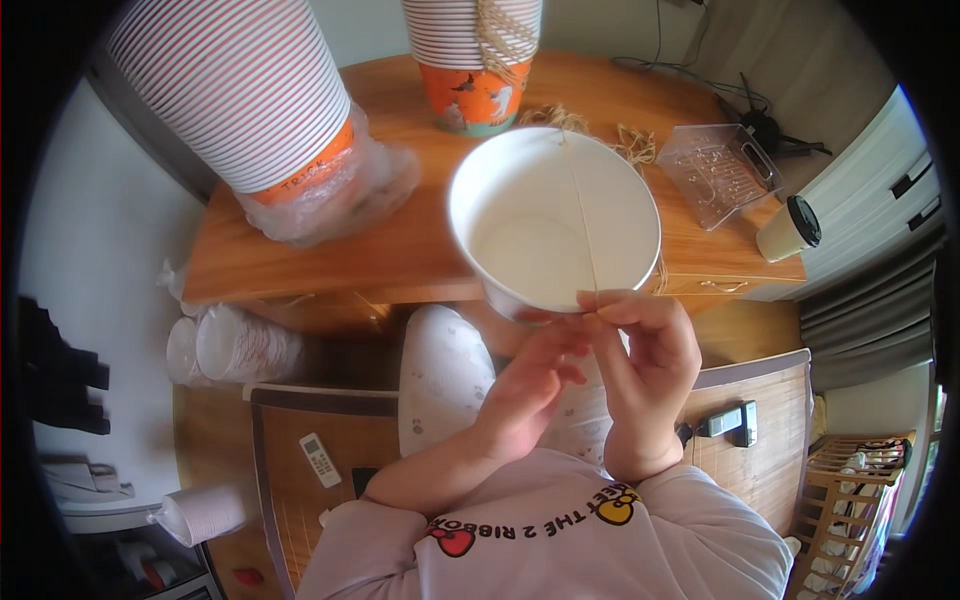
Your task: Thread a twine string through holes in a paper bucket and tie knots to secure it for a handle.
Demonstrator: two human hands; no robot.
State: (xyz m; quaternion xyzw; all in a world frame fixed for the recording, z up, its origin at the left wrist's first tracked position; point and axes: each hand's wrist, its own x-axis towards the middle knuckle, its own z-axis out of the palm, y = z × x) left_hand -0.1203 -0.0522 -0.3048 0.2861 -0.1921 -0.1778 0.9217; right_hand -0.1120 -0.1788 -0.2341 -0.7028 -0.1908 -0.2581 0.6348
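Note:
A white paper bucket (530,235) sits in front of me with its mouth turned up, partly over the desk's near edge. A thin straw-coloured string (583,215) runs across the mouth from the far rim to the near rim. At the near rim my right hand (645,350) pinches the string between thumb and forefinger. My left hand (525,385) is just below that rim, beside the right fingertips, with its fingers apart and loosely bent. Whether it touches the bucket's underside is hidden.
Stacked paper buckets (240,95) in plastic wrap stand at the left of the wooden desk (430,235). Another stack (470,90) with string over it stands farther back. Loose string (635,145), a clear plastic tray (710,175) and a lidded cup (790,230) are on the right.

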